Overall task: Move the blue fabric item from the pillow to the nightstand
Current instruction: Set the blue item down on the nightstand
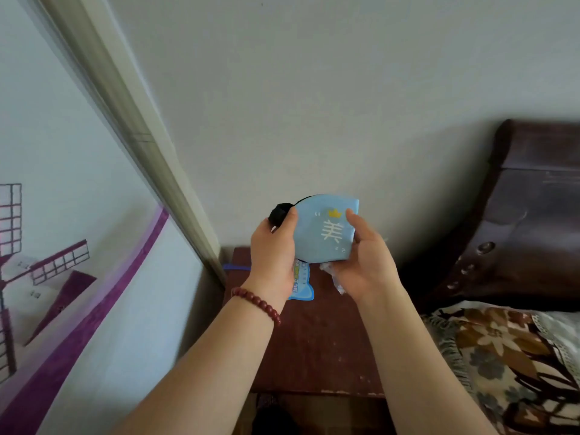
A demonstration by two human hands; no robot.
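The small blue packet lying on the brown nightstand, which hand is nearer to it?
Left. The left hand overlaps the small blue packet in view; the right hand sits off to its right, apart.

Two bare forearms enter from the lower edge of the frame and end in the left hand (272, 246) and the right hand (365, 262). No sleeve is visible on either arm up to the frame edge. The left wrist carries a bracelet (257, 304) of round, dark red beads strung in a single row around the wrist; the bead material appears to be wood, though blur prevents confirmation. The fingernails visible on both hands are short and appear unpainted.
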